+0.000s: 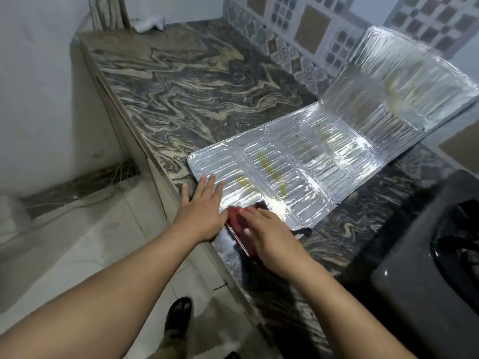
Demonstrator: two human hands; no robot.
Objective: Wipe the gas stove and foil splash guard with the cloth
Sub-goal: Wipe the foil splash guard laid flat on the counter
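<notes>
A marbled desk (181, 86) carries the foil guard (298, 156), lying mostly flat beside the stove (427, 268). The left hand (202, 206) presses it, fingers straight — the right hand (269, 234), released flat, presses the red cloth (236, 216) on its near edge.

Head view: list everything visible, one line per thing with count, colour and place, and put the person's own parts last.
foil splash guard: one, silver with yellowish streaks, lying on the countertop, far panels tilted up toward the wall
cloth: one, red, on the guard's near edge
gas stove: one, black, right edge of view
countertop: one, swirled grey and tan
white rag: one, far counter corner
tiled wall: patterned, behind counter
left hand: flat on the guard
right hand: pressing the cloth
foot: one, dark sandal, on the floor
</notes>
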